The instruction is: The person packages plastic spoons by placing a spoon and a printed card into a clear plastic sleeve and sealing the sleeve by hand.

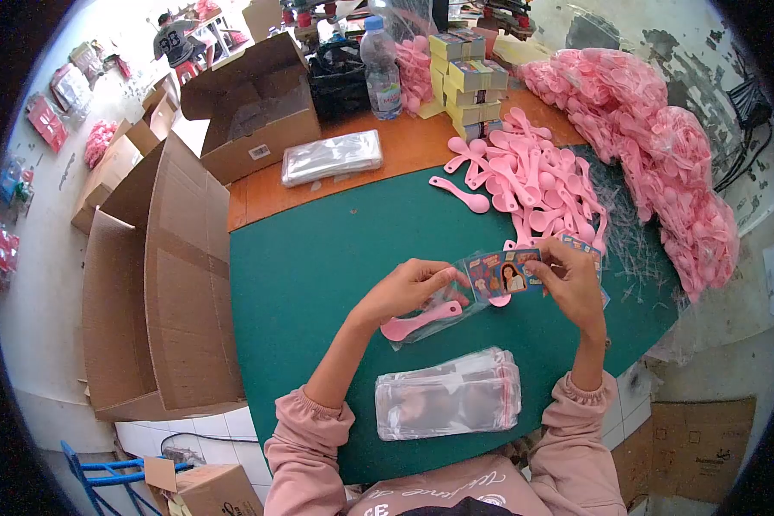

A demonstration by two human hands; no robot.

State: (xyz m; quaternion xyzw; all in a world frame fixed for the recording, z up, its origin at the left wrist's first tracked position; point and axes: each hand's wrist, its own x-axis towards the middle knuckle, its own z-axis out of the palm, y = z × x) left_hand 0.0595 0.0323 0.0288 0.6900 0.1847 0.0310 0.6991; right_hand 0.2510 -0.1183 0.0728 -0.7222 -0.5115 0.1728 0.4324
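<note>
My left hand (pixel 411 288) is closed on the edge of a clear plastic bag (pixel 466 313). Inside the bag lies a pink spoon (pixel 421 322), its bowl toward the left. My right hand (pixel 571 279) pinches a printed card (pixel 500 273) showing a person's picture; the card's left end is at the bag's mouth, and I cannot tell how far it reaches in. Partly hidden behind the right hand are more printed cards (pixel 586 246). A pile of pink spoons (pixel 537 176) lies beyond, one loose spoon (pixel 464 197) at its left. Nearer my body rests a stack of clear bags (pixel 445 397).
A pack of clear sleeves (pixel 332 158), a water bottle (pixel 380 73) and stacked card bundles (pixel 473 82) stand along the back. Large bags of pink spoons (pixel 636 112) line the right edge. Open cardboard boxes (pixel 189 284) flank the left. Another person (pixel 177 43) sits far off.
</note>
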